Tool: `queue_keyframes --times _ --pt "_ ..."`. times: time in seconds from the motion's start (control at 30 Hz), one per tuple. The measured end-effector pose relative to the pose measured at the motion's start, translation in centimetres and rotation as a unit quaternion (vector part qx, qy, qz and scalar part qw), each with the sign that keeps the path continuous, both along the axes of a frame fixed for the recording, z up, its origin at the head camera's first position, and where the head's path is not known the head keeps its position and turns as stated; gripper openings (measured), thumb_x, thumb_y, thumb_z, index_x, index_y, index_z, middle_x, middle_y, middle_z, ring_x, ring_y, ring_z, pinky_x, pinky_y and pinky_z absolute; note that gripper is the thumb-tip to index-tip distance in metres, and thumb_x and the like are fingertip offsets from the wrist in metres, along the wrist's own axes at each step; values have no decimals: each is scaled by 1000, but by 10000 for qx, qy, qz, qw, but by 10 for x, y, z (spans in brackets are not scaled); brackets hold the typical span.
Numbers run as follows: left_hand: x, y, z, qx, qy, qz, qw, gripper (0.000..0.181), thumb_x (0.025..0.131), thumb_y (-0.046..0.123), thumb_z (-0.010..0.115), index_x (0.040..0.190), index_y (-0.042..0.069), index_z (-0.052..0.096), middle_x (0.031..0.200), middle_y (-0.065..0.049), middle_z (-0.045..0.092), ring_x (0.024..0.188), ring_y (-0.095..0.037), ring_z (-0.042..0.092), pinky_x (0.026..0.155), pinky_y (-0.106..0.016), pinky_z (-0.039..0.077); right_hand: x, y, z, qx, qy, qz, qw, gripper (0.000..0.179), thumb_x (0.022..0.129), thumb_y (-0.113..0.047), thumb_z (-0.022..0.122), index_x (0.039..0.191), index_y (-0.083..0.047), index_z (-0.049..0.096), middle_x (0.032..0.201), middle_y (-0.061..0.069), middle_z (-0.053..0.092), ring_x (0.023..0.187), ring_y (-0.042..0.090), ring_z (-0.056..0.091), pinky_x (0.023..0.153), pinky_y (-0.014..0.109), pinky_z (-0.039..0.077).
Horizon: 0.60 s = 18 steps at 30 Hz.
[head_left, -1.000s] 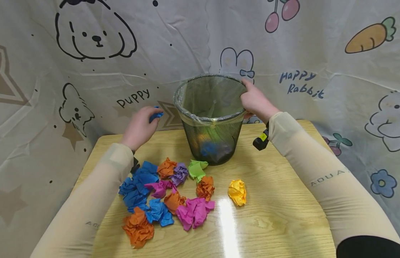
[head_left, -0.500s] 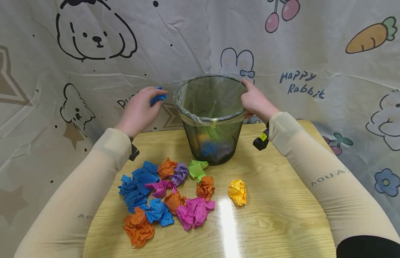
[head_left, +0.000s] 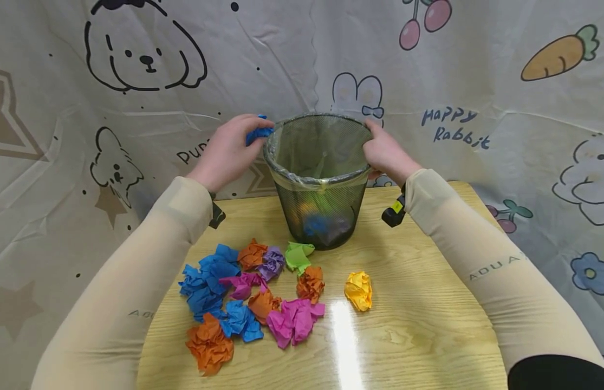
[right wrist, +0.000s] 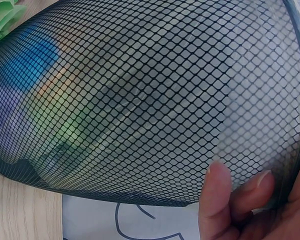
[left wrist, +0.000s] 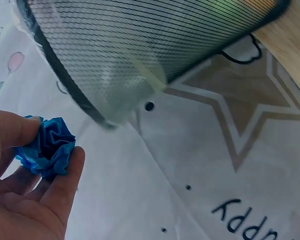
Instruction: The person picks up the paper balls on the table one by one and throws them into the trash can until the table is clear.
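Note:
My left hand (head_left: pixel 232 149) pinches a crumpled blue paper ball (left wrist: pixel 51 147) between thumb and fingers, level with the left rim of a black mesh wastebasket (head_left: pixel 315 184). The basket stands upright at the back of the table and is lined with a clear bag folded over its rim. My right hand (head_left: pixel 387 149) grips the rim on the right; in the right wrist view its fingertips (right wrist: pixel 216 182) lie against the outer mesh. Through the mesh show blue, orange, green and purple paper balls at the bottom.
On the wooden table (head_left: pixel 419 325), several crumpled balls lie front left, among them blue (head_left: pixel 204 284), orange (head_left: pixel 209 346), pink (head_left: pixel 296 320) and purple (head_left: pixel 271 262). A green ball (head_left: pixel 298 255) lies just before the basket, a yellow one (head_left: pixel 358 291) further right. A printed cloth (head_left: pixel 262 54) hangs behind.
My left hand has risen from beside the basket and moved right to its rim, carrying the blue paper ball. My right hand and the basket have stayed put.

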State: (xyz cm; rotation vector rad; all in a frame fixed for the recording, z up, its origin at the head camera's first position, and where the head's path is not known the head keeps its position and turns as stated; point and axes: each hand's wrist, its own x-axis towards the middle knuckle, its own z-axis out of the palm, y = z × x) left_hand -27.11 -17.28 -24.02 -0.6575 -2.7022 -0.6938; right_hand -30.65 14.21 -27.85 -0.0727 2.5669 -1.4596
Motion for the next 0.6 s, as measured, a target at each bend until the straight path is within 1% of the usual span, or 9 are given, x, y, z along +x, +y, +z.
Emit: queue_keyframes --times 0.07,0.13,0.27,0.37,0.5,0.6 --pt "-1 7 2 -10 14 -76 10000 35 107 15 54 140 11 64 149 -8 53 142 -24 44 114 -42 39 0 0 0 -7 -20 -9 10000 77 101 -2 27 166 -29 -2 172 4 1 47 12 31 72 48 60" --pt "-1 14 5 -32 6 -163 9999 35 107 14 54 140 11 63 149 -8 53 141 -23 45 113 -40 40 0 0 0 3 -28 -15 10000 76 101 -3 27 166 -29 -2 172 3 0 47 12 30 71 47 60" --pt "0 26 9 -198 -194 -307 9991 37 107 14 53 143 13 61 149 -6 53 137 -22 50 110 -39 43 -1 0 1 45 7 -12 10000 77 100 -2 26 166 -27 -2 172 4 1 47 11 31 66 43 60" --pt "-1 33 11 -396 -309 -404 9979 37 108 15 52 143 14 61 148 -5 54 134 -22 52 109 -39 44 -1 0 0 74 16 7 10000 77 99 -1 25 166 -26 -2 172 4 2 49 12 32 65 42 59" --pt "-4 41 12 -533 -339 -539 9965 36 107 16 53 142 14 62 144 -4 57 132 -21 53 108 -38 44 -1 0 0 95 -6 19 10000 78 99 -1 25 166 -28 -3 172 3 1 48 12 31 66 42 59" --pt "-5 47 12 -574 -443 -693 9950 36 107 15 54 141 14 62 142 -4 58 130 -21 54 107 -38 45 -1 0 1 89 -18 12 10000 77 99 -2 25 166 -28 -3 172 2 1 47 12 31 66 42 59"
